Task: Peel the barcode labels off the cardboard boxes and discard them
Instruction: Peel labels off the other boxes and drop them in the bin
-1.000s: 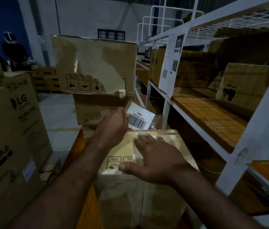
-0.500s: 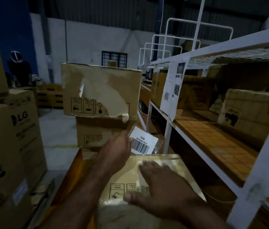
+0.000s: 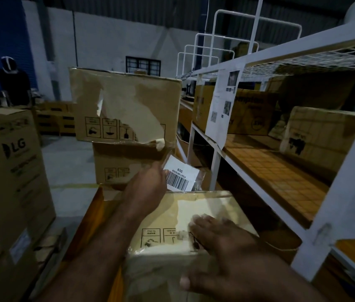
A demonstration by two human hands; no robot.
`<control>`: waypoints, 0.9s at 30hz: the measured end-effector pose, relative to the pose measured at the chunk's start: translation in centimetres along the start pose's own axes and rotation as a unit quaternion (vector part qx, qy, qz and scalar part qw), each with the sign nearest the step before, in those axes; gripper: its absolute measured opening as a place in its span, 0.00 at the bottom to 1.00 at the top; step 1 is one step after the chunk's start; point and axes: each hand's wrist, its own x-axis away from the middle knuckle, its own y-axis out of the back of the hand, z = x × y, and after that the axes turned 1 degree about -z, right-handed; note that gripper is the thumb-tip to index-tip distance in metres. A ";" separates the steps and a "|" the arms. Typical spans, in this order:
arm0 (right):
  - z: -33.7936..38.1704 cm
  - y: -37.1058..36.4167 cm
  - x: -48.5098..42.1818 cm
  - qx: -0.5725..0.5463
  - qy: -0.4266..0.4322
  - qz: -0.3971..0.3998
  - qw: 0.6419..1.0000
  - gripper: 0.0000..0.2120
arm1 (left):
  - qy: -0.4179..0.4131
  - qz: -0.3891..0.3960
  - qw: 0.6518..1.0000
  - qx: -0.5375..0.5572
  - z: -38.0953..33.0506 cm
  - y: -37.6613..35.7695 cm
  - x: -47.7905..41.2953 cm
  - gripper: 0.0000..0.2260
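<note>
My left hand point(image 3: 145, 189) pinches a white barcode label point(image 3: 180, 176), lifted clear above the far edge of the near cardboard box point(image 3: 172, 216). That box lies in front of me with a pale torn patch on its top where paper came away. Flat on the box top, fingers straight, my right hand point(image 3: 222, 256) presses near the patch. Behind stand two stacked cardboard boxes; the upper one point(image 3: 126, 105) shows a large peeled strip, the lower one point(image 3: 126, 164) sits under it.
A white metal rack point(image 3: 213, 168) with orange shelves and more cartons fills the right side. Large LG cartons point(image 3: 11, 192) are stacked on the left. A person point(image 3: 12, 81) stands far back left. Bare floor lies between.
My head tilted up, so the boxes sit lower in view. My left hand still holds the label above the box. My right hand slid back toward me along the box top.
</note>
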 end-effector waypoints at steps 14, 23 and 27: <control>0.1 -1.5 -1.0 0.040 0.001 -0.058 0.998 0.49 | -0.006 0.013 1.000 0.027 -0.2 0.4 0.3 0.10; -1.9 -2.6 -2.0 0.028 -0.028 -0.101 0.994 0.55 | -0.133 0.071 0.989 0.009 -2.3 3.1 4.3 0.03; -1.7 -2.7 -1.9 0.064 0.001 -0.118 0.991 0.51 | -0.161 -0.002 0.982 -0.102 -2.5 3.9 8.0 0.05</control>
